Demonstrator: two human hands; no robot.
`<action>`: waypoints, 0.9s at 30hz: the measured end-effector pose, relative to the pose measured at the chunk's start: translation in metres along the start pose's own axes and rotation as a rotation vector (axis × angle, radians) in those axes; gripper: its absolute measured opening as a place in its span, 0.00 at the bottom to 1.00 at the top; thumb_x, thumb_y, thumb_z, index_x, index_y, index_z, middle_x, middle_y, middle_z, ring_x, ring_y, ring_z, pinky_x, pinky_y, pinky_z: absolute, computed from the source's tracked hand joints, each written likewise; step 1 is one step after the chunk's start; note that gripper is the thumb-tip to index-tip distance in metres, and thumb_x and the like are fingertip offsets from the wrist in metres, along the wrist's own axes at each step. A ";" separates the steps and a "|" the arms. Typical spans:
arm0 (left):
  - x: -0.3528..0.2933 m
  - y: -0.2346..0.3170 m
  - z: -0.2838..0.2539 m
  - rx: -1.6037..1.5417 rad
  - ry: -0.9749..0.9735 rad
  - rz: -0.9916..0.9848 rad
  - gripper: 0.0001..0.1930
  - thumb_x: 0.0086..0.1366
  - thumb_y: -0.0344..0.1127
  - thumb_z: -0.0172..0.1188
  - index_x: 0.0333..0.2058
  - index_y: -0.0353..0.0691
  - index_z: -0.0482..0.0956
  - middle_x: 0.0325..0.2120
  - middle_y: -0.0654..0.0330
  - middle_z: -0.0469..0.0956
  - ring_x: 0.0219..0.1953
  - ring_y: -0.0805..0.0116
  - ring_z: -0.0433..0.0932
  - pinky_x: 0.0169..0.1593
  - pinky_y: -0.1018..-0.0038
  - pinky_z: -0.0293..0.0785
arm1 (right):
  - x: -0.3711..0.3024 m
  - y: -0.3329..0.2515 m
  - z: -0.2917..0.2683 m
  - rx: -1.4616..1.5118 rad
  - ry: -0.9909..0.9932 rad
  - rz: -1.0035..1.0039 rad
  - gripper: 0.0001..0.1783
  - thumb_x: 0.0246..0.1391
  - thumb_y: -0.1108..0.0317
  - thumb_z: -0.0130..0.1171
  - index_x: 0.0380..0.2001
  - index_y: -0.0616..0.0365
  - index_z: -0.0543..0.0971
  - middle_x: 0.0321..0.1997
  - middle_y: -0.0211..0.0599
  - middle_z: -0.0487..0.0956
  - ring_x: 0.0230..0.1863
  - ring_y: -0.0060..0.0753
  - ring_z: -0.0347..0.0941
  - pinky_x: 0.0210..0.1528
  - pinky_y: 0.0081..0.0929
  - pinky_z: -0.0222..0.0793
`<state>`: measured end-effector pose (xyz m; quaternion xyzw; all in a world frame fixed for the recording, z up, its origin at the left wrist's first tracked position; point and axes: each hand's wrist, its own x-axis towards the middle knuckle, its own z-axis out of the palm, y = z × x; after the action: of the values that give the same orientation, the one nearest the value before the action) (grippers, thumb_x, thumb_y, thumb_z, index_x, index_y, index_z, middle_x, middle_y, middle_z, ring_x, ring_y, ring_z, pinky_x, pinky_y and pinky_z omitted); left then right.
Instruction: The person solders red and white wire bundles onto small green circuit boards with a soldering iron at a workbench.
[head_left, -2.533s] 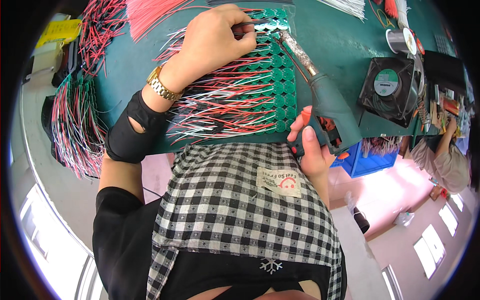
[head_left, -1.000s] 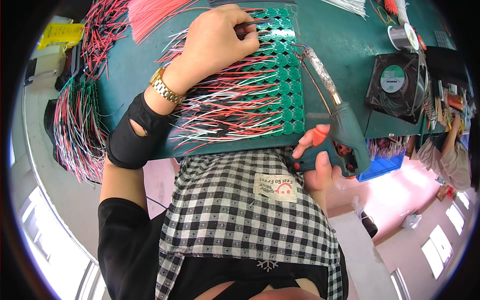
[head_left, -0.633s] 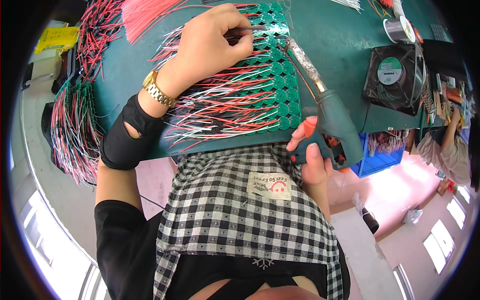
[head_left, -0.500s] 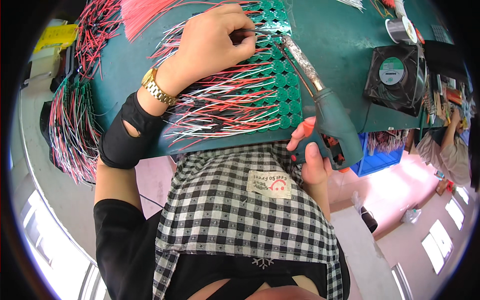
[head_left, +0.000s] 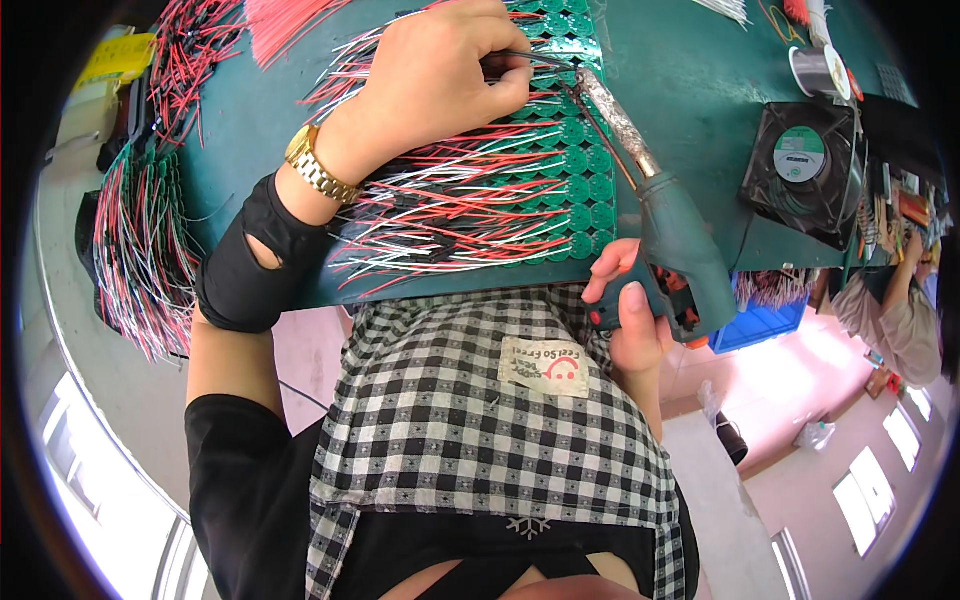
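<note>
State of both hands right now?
Left hand: closed, pinching thin black wire.
Right hand: closed, holding a dark green, gun-shaped soldering tool.

A gold link-band wristwatch [head_left: 322,172] and a black sleeve guard [head_left: 235,282] with a hole [head_left: 264,251] dress the left arm [head_left: 232,362]; a black short-sleeved top [head_left: 235,460] bears a grey snowflake [head_left: 528,527] beside a black-and-white checked apron [head_left: 430,420] with a cream patch [head_left: 520,367]
</note>
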<state>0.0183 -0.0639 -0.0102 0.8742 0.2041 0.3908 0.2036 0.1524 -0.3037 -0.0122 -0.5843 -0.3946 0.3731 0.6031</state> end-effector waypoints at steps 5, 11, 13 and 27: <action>-0.001 0.004 -0.005 0.017 -0.014 -0.022 0.04 0.45 0.29 0.62 0.20 0.38 0.76 0.19 0.59 0.72 0.24 0.60 0.74 0.28 0.70 0.72 | -0.003 0.004 -0.001 0.073 0.022 -0.001 0.24 0.52 0.61 0.53 0.48 0.65 0.65 0.36 0.48 0.73 0.25 0.30 0.71 0.28 0.26 0.69; 0.010 0.011 -0.003 -0.045 -0.049 -0.019 0.04 0.45 0.29 0.62 0.20 0.37 0.76 0.18 0.58 0.72 0.22 0.61 0.74 0.27 0.71 0.71 | -0.014 0.006 -0.009 0.127 0.056 -0.224 0.31 0.55 0.50 0.53 0.53 0.61 0.63 0.39 0.49 0.73 0.27 0.32 0.73 0.30 0.27 0.69; -0.004 0.001 0.001 -0.056 -0.045 -0.044 0.04 0.47 0.27 0.62 0.23 0.36 0.76 0.20 0.61 0.72 0.21 0.68 0.73 0.26 0.75 0.70 | -0.013 0.000 0.000 0.111 0.082 -0.185 0.32 0.55 0.48 0.53 0.53 0.61 0.63 0.38 0.51 0.73 0.27 0.33 0.73 0.32 0.28 0.69; -0.006 0.009 -0.038 0.128 -0.137 0.030 0.09 0.58 0.25 0.59 0.39 0.38 0.79 0.28 0.58 0.76 0.27 0.68 0.76 0.31 0.78 0.71 | -0.021 0.006 -0.002 0.117 0.038 0.008 0.37 0.50 0.44 0.58 0.51 0.63 0.65 0.32 0.46 0.74 0.26 0.32 0.71 0.31 0.27 0.69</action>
<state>-0.0128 -0.0669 0.0137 0.9131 0.2012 0.3190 0.1550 0.1458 -0.3231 -0.0192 -0.5565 -0.3582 0.3867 0.6422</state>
